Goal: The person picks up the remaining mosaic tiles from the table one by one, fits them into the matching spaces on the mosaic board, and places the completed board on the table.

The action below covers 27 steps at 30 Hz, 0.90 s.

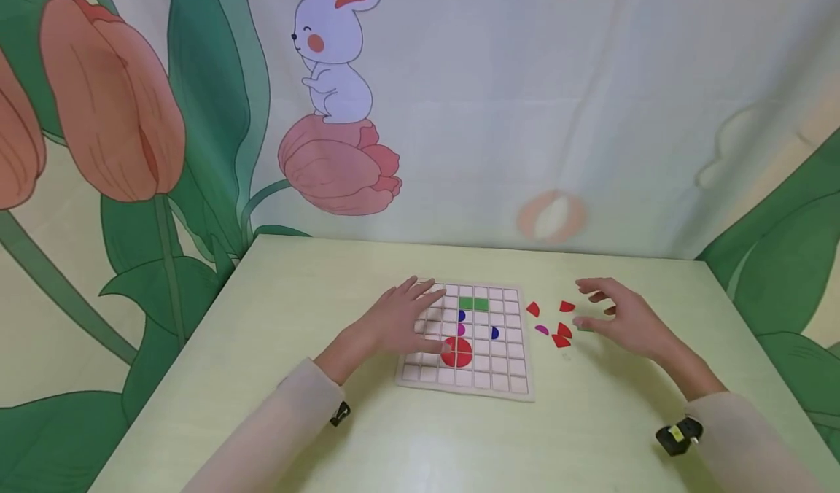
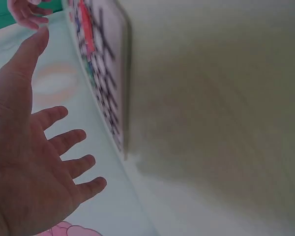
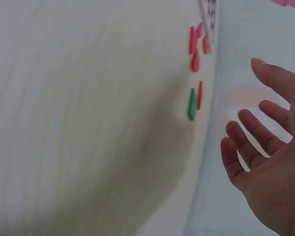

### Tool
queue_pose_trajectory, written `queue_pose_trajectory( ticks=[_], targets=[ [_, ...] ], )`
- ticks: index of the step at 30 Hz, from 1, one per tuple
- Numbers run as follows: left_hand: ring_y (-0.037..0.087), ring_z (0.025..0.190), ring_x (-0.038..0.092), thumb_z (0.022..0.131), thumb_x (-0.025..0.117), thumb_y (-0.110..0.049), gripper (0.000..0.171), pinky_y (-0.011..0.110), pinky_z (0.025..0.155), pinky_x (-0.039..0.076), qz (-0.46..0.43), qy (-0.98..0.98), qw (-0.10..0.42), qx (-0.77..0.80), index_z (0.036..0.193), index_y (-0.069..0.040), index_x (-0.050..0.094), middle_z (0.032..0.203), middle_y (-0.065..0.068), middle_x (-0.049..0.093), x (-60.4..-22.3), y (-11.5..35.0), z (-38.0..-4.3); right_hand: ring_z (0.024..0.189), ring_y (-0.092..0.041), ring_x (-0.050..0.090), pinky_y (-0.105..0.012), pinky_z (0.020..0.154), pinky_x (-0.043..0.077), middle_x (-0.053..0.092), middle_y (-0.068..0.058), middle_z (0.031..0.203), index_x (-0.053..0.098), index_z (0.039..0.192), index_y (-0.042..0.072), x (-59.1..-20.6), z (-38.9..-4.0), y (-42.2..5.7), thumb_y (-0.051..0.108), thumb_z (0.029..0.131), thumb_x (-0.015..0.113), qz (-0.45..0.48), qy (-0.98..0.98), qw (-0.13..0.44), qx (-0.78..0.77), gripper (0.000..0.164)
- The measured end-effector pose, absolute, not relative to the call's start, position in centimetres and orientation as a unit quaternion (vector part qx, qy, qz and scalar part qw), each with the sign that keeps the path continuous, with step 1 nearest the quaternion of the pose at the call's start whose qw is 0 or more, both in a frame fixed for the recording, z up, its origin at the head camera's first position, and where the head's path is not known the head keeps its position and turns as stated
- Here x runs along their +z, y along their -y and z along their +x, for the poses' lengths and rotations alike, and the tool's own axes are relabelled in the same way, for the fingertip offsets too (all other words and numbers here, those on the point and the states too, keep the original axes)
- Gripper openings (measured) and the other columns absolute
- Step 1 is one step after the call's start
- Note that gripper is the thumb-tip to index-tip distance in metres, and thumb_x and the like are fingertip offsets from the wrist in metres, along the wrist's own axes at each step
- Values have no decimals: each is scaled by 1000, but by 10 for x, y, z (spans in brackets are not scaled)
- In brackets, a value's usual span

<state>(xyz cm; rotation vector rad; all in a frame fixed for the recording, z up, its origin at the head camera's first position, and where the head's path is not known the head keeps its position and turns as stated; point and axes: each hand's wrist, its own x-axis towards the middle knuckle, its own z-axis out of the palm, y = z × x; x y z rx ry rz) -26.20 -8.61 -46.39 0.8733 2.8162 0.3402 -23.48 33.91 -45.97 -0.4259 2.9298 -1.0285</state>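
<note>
A white grid board (image 1: 500, 385) lies on the table, with my left hand (image 1: 399, 323) spread above its left part. Red quarter-circle pieces (image 1: 464, 356) form a full disc on it, partly under my left thumb. Two green squares (image 1: 474, 304), two blue half-discs (image 1: 495, 332) and a magenta half-disc (image 1: 461, 330) also sit on the grid. To the right of the board my right hand (image 1: 622, 319) hovers with loosely bent fingers and nothing in its grasp. Beneath its fingertips is a green piece (image 3: 191, 104), partly hidden in the head view.
Several loose red pieces (image 1: 564, 330) and a magenta half-disc (image 1: 541, 330) lie between the board and my right hand. Behind the table's far edge hangs a cloth (image 1: 485, 128) printed with tulips and a rabbit. Each wrist carries a small black device (image 1: 679, 436).
</note>
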Motion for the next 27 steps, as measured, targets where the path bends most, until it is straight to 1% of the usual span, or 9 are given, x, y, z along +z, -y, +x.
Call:
queue_pose_trajectory(
  ticks=[3, 5, 8, 10, 15, 19, 24, 27],
  targets=[
    [36, 163, 13, 81, 75, -78, 111, 62, 128, 20, 299, -945, 95, 90, 169, -26, 32, 176, 5, 23, -469, 87, -262, 122, -43, 57, -56, 96, 56, 60, -22, 140, 56, 146, 0, -471, -240, -347, 25, 95, 83, -114, -942, 23, -316, 63],
    [37, 162, 13, 78, 76, -79, 114, 61, 127, 22, 302, -945, 99, 78, 168, -25, 32, 176, 5, 23, -472, 88, -262, 118, -40, 58, -48, 91, 58, 62, -21, 133, 60, 141, -2, -477, -243, -352, 22, 95, 83, -104, -947, 36, -301, 57],
    [37, 162, 14, 77, 78, -79, 115, 60, 127, 23, 301, -945, 104, 70, 168, -26, 34, 176, 5, 23, -475, 90, -261, 111, -37, 59, -38, 84, 56, 64, -18, 124, 65, 134, -4, -485, -247, -358, 18, 94, 83, -92, -951, 46, -293, 49],
    [37, 162, 15, 76, 77, -80, 115, 58, 128, 24, 303, -945, 106, 67, 168, -26, 35, 176, 6, 23, -478, 91, -262, 107, -34, 58, -36, 82, 55, 64, -16, 118, 68, 130, -4, -490, -248, -360, 17, 94, 83, -87, -951, 48, -292, 44],
    [36, 163, 13, 75, 77, -81, 117, 53, 129, 23, 310, -940, 121, 79, 168, -25, 34, 177, 8, 19, -485, 93, -264, 104, -32, 56, -34, 80, 54, 62, -14, 117, 71, 125, 1, -497, -253, -364, 15, 94, 82, -77, -948, 63, -301, 35],
    [36, 163, 12, 75, 78, -81, 117, 52, 129, 23, 312, -938, 124, 83, 168, -26, 33, 177, 8, 17, -488, 92, -266, 104, -32, 56, -33, 79, 54, 62, -14, 116, 71, 122, 4, -499, -256, -364, 15, 95, 81, -70, -947, 69, -306, 30],
    [35, 163, 9, 73, 79, -81, 120, 52, 129, 23, 309, -937, 133, 94, 169, -28, 31, 178, 7, 15, -491, 91, -267, 104, -31, 55, -33, 79, 54, 61, -13, 114, 70, 119, 5, -500, -255, -364, 14, 97, 79, -56, -946, 76, -310, 26],
    [34, 164, 8, 73, 79, -82, 120, 52, 129, 24, 307, -937, 135, 98, 169, -28, 31, 178, 6, 15, -493, 90, -267, 104, -32, 54, -37, 82, 53, 61, -14, 115, 67, 120, 4, -501, -252, -364, 13, 98, 78, -54, -944, 79, -316, 26]
  ],
)
